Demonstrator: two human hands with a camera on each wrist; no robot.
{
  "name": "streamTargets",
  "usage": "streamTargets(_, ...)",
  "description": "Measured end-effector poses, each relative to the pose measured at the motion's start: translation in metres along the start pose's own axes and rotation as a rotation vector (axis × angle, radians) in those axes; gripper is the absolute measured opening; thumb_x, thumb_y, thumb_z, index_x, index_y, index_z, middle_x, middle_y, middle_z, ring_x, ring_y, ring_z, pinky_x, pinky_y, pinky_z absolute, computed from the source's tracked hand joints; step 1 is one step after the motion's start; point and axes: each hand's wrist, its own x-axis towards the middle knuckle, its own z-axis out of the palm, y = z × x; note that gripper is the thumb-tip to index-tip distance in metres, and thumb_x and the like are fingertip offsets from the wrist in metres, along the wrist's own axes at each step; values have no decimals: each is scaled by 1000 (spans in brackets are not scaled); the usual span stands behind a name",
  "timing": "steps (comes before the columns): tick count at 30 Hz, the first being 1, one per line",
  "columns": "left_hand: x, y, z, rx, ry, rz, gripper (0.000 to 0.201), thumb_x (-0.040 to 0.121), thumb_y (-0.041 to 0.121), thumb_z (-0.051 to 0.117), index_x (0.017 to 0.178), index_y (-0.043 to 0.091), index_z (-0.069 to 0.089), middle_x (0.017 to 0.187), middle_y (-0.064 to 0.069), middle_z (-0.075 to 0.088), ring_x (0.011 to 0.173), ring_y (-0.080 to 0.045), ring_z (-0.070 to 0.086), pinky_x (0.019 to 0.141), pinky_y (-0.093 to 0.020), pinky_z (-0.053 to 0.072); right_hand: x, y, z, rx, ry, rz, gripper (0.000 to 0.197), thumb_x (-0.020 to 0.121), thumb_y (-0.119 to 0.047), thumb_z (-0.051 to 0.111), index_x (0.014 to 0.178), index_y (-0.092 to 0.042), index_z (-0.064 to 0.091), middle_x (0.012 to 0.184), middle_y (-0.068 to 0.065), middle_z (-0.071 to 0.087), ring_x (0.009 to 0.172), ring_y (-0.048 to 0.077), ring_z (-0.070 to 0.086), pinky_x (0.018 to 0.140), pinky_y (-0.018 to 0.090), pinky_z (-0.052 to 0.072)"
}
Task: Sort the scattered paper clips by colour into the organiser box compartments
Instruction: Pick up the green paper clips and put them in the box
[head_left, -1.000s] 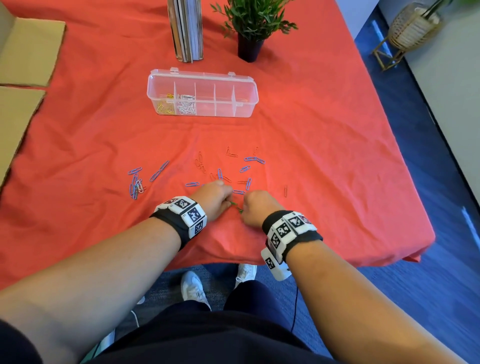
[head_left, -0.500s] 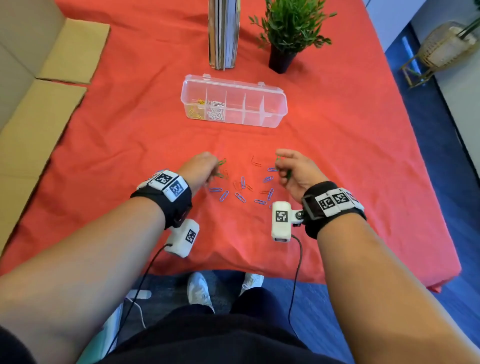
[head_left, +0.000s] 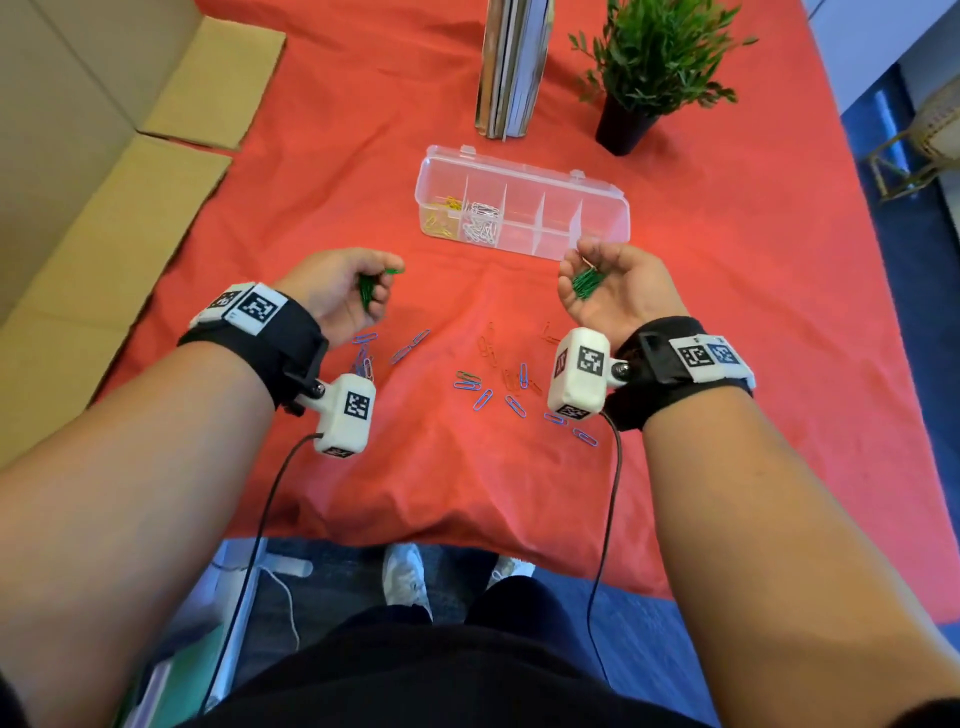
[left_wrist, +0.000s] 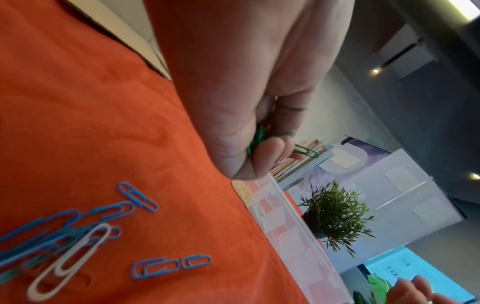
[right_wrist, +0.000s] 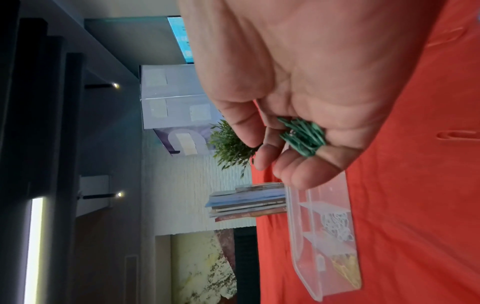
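Note:
The clear organiser box (head_left: 602, 228) lies open on the red cloth, with yellow clips (head_left: 441, 213) in its leftmost compartment and white clips (head_left: 483, 223) in the one beside it. My left hand (head_left: 353, 291) is raised left of the box and grips a bunch of green clips (left_wrist: 259, 135). My right hand (head_left: 608, 291) hovers palm-up at the box's near right corner, its fingers curled round a heap of green clips (right_wrist: 303, 135). Blue clips (head_left: 483, 397) and red clips (head_left: 488, 345) lie scattered on the cloth between my wrists.
A stack of books (head_left: 511, 67) and a potted plant (head_left: 649, 67) stand behind the box. Cardboard flaps (head_left: 119, 218) lie along the table's left side. One white clip (left_wrist: 67, 261) lies among blue ones near my left wrist.
Both hands have lifted off the cloth with green clips, parted, and moved forward toward the box. The right hand has turned palm-up.

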Motion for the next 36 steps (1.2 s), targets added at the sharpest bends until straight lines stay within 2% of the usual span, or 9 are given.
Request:
streamTargets(3,-2,-11,-3,-74,-30,-106,22,89,22,42,69,18,50,63,3,47,46,-5,43,42,-14,36,4,19,4,-211,9,78,22,92,-16,42,79,-14,60,68,-2,48,51,7,43,46,17,38)
streamTargets(7,-4,-30,4,32,-22,-113,18,92,10,50,76,18,50,64,2,43,42,-1,44,39,-10,35,7,65,8,-910,22,66,19,84,-12,58,66,-18,59,49,-4,43,36,8,33,36,13,25)
streamTargets(11,-2,-41,4,127,19,-102,19,90,2,51,82,18,56,67,3,45,44,0,43,39,-10,34,13,108,14,-1551,-95,-54,19,81,-14,59,63,-18,57,70,5,61,67,21,59,65,28,45)
streamTargets(14,0,-41,2,200,68,-82,22,90,-1,44,85,15,58,70,1,50,39,0,41,37,-10,31,12,123,17,-1852,-105,-219,15,83,-24,60,89,-11,63,102,14,64,99,29,61,82,31,47)
streamTargets(18,7,-45,-9,428,225,39,19,85,6,55,74,21,61,65,2,51,51,-8,38,36,-11,29,13,133,20,-1939,-126,-254,33,86,-21,53,115,-5,53,123,18,47,110,35,56,94,39,47)
streamTargets(21,7,-46,-16,826,331,186,4,79,20,66,78,20,70,71,2,63,64,-12,52,54,-20,39,13,131,21,-1988,-156,-205,39,87,-19,51,123,-2,47,128,18,44,115,35,54,98,40,45)
streamTargets(27,13,-53,-1,1341,345,251,23,76,31,70,91,15,75,89,-9,74,86,-26,68,79,-28,49,2,132,19,-2141,-187,-400,33,88,-9,43,120,-1,42,122,22,48,108,41,56,87,44,48)
streamTargets(32,20,-57,9,1488,261,216,20,78,24,64,90,14,75,93,-11,74,89,-29,66,83,-30,49,0,133,21,-2159,-217,-469,32,85,-2,39,117,0,45,119,22,51,107,39,57,86,45,48)
streamTargets(36,19,-60,9,1334,332,255,11,78,19,59,83,14,67,86,-13,71,86,-31,64,76,-32,47,17,118,13,-1722,-138,-267,28,82,-4,46,105,-9,61,109,10,60,100,25,58,92,34,46)
